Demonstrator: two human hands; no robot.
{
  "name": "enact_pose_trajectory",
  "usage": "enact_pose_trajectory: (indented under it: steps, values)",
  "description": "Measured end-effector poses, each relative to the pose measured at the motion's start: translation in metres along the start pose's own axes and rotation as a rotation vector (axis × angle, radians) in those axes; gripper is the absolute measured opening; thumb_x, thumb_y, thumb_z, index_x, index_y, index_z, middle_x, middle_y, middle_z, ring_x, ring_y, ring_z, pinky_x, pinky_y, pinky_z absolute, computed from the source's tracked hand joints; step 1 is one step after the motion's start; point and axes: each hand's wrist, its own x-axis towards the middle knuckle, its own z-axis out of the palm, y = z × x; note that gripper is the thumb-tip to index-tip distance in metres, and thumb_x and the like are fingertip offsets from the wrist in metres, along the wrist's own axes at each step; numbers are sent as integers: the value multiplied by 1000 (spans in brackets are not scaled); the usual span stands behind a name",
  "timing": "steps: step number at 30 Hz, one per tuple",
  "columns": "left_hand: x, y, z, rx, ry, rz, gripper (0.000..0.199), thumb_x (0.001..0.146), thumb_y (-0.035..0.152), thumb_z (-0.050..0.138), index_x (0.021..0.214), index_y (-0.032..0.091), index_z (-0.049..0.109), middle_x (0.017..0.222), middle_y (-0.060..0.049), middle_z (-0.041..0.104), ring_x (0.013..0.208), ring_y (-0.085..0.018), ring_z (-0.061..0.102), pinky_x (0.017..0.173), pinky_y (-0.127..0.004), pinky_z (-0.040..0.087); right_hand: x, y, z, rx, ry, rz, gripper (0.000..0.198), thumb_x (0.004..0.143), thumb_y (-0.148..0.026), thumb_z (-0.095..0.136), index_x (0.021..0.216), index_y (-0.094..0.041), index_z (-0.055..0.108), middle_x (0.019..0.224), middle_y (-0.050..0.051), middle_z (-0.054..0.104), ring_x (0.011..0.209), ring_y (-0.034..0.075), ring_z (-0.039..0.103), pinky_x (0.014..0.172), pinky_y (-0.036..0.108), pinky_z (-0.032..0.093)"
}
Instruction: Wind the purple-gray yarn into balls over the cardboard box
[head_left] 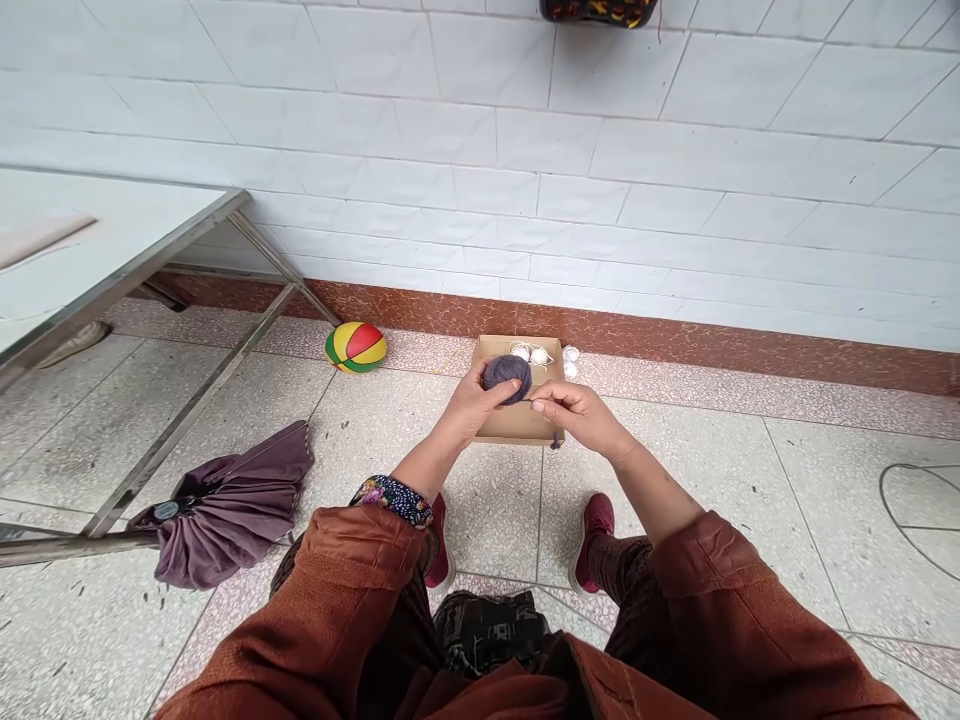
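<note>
A ball of dark purple-grey yarn point(507, 378) is gripped in my left hand point(475, 402), thumb across its front. Close on its right, my right hand point(574, 412) pinches a strand of yarn point(527, 401) that runs from the ball. Both hands are above a shallow cardboard box point(510, 427) on the floor. Inside the box, near its back, are small white balls point(538, 355), perhaps of thread. More white ones point(571, 362) sit just outside its right side. A dark bit of yarn point(556, 440) hangs at the box's front right corner.
A yellow, red and green ball point(356, 347) rests by the wall, left of the box. A metal-framed table point(127, 255) stands at the left, with a folded purple umbrella point(232, 505) near its leg. A wire ring point(892, 520) lies on the floor at right.
</note>
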Motion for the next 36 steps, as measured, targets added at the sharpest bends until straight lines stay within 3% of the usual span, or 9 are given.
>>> enact_pose_trajectory:
  steps: [2,5,8,11,17,23,28,32,36]
  values:
    - [0,-2,-1,262,-6,69,54,62,34,85,111,20,67,110,-8,66,107,-29,61,100,-46,45,0,0,-3,57,34,21,29,94,-49,61,92,-22,72,79,1,65,66,15,52,63,28,43]
    - [-5,-2,-1,434,-206,76,66,60,29,85,122,20,66,114,-9,67,109,-32,61,102,-49,43,1,4,-9,57,154,21,28,94,-49,62,89,-22,71,82,2,66,73,16,56,69,30,46]
    - [-13,4,-1,328,-466,5,78,68,29,80,142,25,55,115,-9,68,109,-31,62,102,-50,43,4,12,-14,9,266,21,29,94,-48,62,85,-22,68,81,1,64,76,17,56,72,30,46]
    - [-18,10,-1,60,-565,13,73,76,35,76,145,30,53,128,-8,65,121,-31,58,107,-48,40,6,20,-13,-33,286,57,27,94,-46,61,83,-21,66,77,0,61,73,16,54,70,29,44]
    - [-20,14,-1,-440,-485,-100,65,72,40,76,134,28,61,129,-9,64,118,-30,60,96,-41,49,7,27,-1,-82,186,99,22,93,-38,55,81,-22,63,69,-1,58,65,15,50,62,27,40]
    - [-16,8,0,-503,-316,-104,68,67,35,78,132,25,59,120,-9,66,100,-23,61,76,-32,48,7,24,3,-193,181,24,23,92,-38,55,75,-22,59,67,-1,56,63,16,49,60,27,39]
    - [-10,6,1,-307,-148,-53,55,72,36,77,123,22,60,111,-7,66,94,-21,60,75,-30,46,3,17,5,-165,95,-60,23,95,-38,57,80,-22,65,76,1,64,69,16,55,68,29,44]
    - [-5,5,0,30,-37,42,51,73,34,75,119,20,60,110,-7,67,103,-23,61,93,-38,46,0,9,3,-53,57,-57,26,94,-44,61,82,-21,68,76,1,64,68,15,54,66,28,44]
    - [-4,3,-3,286,-136,79,53,71,31,75,120,18,61,117,-9,67,110,-28,61,102,-45,44,-2,7,-4,107,107,-8,33,93,-52,63,86,-21,70,77,1,63,67,14,53,63,27,43]
